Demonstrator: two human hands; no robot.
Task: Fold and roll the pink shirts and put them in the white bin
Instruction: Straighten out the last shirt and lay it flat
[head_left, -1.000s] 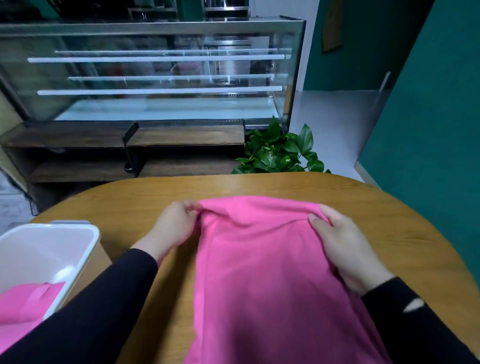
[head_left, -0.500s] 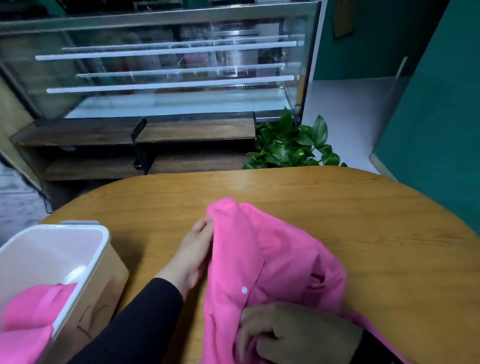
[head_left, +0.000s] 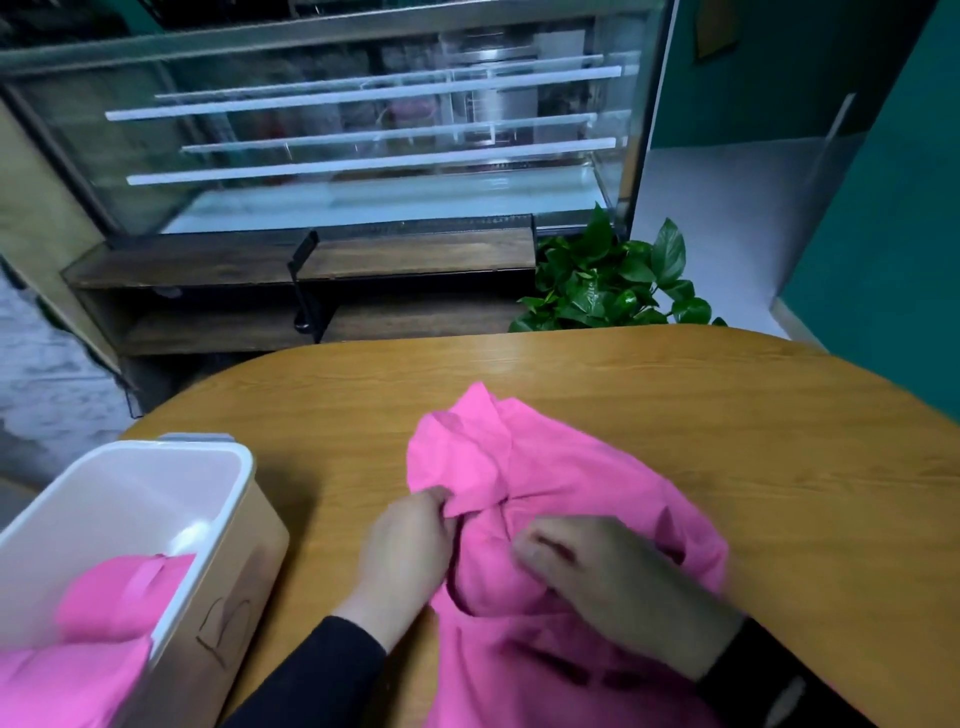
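We're mid-fold: left hand (head_left: 402, 545) pinches a fold of the pink shirt (head_left: 561, 519) bunched on the table (head_left: 675, 395), right hand (head_left: 608, 577) grips cloth beside it; next we likely flatten, roll, then move left to the white bin (head_left: 228, 519)

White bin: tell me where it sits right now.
The white bin stands at the lower left of the head view, on the table edge, left of the left hand.

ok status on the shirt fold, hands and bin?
Left hand pinching pink shirt; right hand gripping it too. Shirt bunched on table, not rolled. White bin already holds pink fabric. Nothing in the way.
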